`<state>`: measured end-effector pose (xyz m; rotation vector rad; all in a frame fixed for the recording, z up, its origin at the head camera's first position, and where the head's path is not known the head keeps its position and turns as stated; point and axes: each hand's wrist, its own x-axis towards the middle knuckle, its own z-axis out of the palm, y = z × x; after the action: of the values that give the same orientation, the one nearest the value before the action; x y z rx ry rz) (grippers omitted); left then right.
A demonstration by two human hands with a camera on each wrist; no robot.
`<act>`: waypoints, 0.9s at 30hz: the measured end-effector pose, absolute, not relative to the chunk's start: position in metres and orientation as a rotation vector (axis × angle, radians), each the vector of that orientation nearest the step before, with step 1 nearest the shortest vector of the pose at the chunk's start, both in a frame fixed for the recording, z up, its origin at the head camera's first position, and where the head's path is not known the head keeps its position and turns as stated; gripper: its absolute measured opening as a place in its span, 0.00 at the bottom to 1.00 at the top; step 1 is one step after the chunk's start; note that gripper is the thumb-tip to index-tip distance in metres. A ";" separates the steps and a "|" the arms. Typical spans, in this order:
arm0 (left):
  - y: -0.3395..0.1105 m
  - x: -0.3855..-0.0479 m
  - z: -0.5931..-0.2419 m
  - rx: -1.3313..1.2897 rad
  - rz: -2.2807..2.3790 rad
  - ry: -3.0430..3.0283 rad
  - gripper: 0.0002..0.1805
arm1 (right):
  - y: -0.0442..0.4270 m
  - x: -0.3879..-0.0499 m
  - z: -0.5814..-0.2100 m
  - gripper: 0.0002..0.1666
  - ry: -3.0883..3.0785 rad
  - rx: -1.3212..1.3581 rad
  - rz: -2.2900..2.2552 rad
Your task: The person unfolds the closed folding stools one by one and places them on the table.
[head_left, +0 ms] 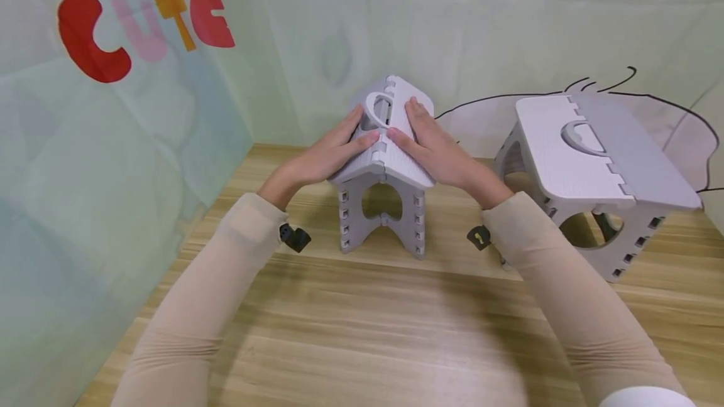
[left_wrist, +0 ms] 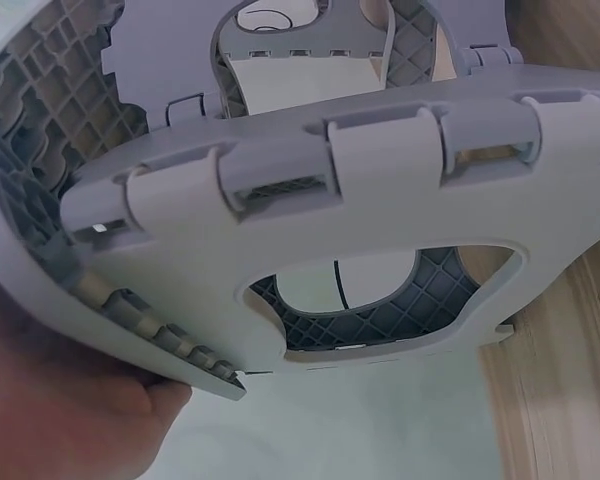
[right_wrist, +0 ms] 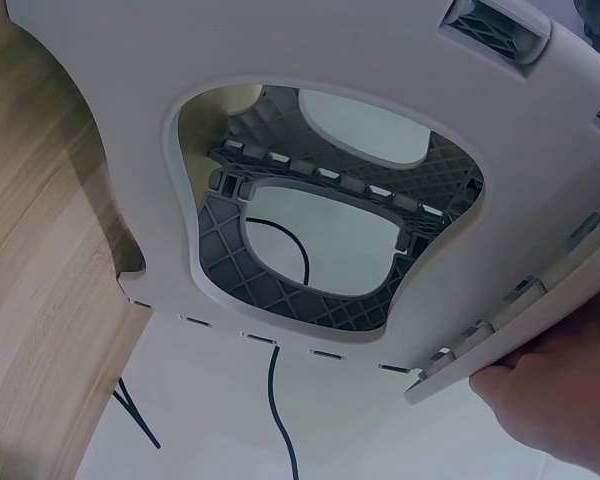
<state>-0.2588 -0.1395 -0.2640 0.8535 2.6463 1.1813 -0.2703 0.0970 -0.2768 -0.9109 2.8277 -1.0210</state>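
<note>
A light grey folding step stool [head_left: 403, 152] stands on the wooden surface in the middle of the head view. Its two top panels slope down from a raised centre hinge like a roof, and a white loop handle [head_left: 378, 108] sits at that ridge. My left hand [head_left: 338, 148] lies on the left panel, and my right hand [head_left: 437, 146] lies on the right one. Fingers are extended on both, thumbs close to the ridge. From below, the wrist views show the stool's side panels [left_wrist: 380, 215] with oval openings and ribbed inner faces.
To the right stands a second grey folding stool [head_left: 571, 159], its top spread wider, with its own loop handle. A pale fabric backdrop [head_left: 362, 30] with black line drawing rises behind, "CUTE" lettering at left. Wood-grain surface [head_left: 351, 325] extends in front.
</note>
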 end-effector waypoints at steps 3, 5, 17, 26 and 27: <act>-0.139 -0.259 -0.265 0.844 1.179 2.655 0.46 | 0.096 -0.270 -0.277 0.52 2.832 -0.916 -1.011; -0.139 -0.259 -0.266 0.839 1.174 2.668 0.46 | 0.096 -0.270 -0.276 0.52 2.837 -0.916 -1.004; -0.138 -0.258 -0.267 0.832 1.116 2.735 0.47 | 0.097 -0.269 -0.276 0.52 2.850 -0.911 -0.966; -0.137 -0.258 -0.267 0.828 1.093 2.761 0.47 | 0.098 -0.269 -0.275 0.52 2.863 -0.910 -0.951; -0.137 -0.259 -0.267 0.826 1.088 2.764 0.46 | 0.098 -0.269 -0.275 0.52 2.865 -0.912 -0.946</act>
<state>-0.2586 -0.1372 -0.2674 0.8261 2.7640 1.0878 -0.2690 0.0978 -0.2752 -0.9117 2.8650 -0.9460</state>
